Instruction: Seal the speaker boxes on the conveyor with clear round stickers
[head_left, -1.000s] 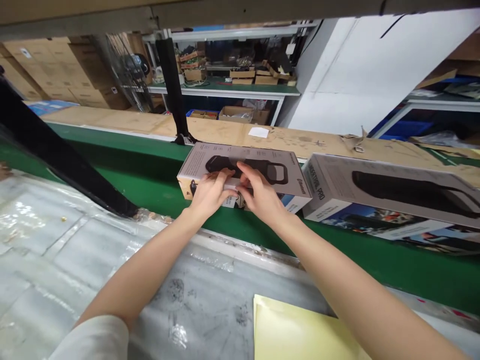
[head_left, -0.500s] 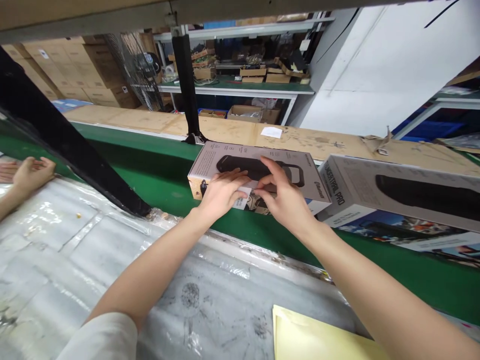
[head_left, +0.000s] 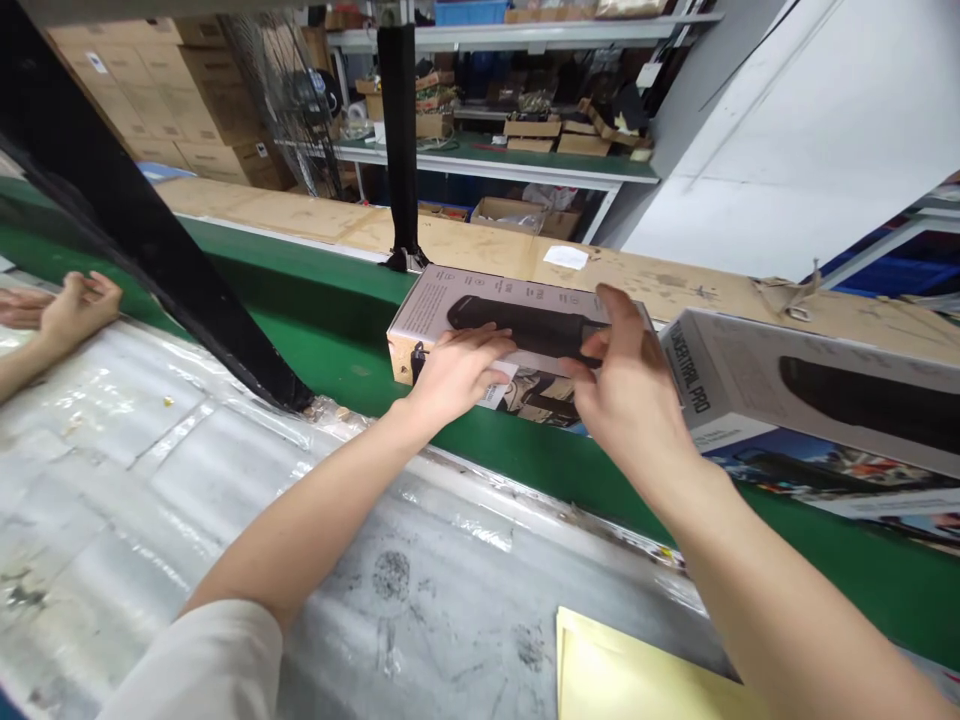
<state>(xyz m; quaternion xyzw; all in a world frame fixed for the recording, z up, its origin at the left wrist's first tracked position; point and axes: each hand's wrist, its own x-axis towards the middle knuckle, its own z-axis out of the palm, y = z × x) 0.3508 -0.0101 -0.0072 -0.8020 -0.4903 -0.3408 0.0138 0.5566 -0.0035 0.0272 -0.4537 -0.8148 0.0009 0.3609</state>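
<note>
A retail carton [head_left: 525, 325] with a black speaker printed on its top lies on the green conveyor belt [head_left: 352, 370]. My left hand [head_left: 461, 375] rests on its near left edge, fingers stretched over the top and thumb by a white patch [head_left: 499, 388] on the front face. Over the carton's right part, my right hand [head_left: 630, 370] is open, thumb apart from the raised, curved fingers; whether it touches the carton I cannot tell. A second carton [head_left: 720, 400] of similar print stands just to the right on the belt.
A slanted black post [head_left: 172, 270] crosses on the left, with another person's hands [head_left: 75, 305] beyond it. Yellow sheets [head_left: 637, 670] lie on the plastic-covered table [head_left: 337, 590]. A cardboard-topped ledge [head_left: 330, 220] runs behind the belt; shelves [head_left: 480, 160] stand farther back.
My right hand has moved right, away from the white patch and my left hand, and its fingers have spread. My left hand stays on the carton. The view has shifted slightly.
</note>
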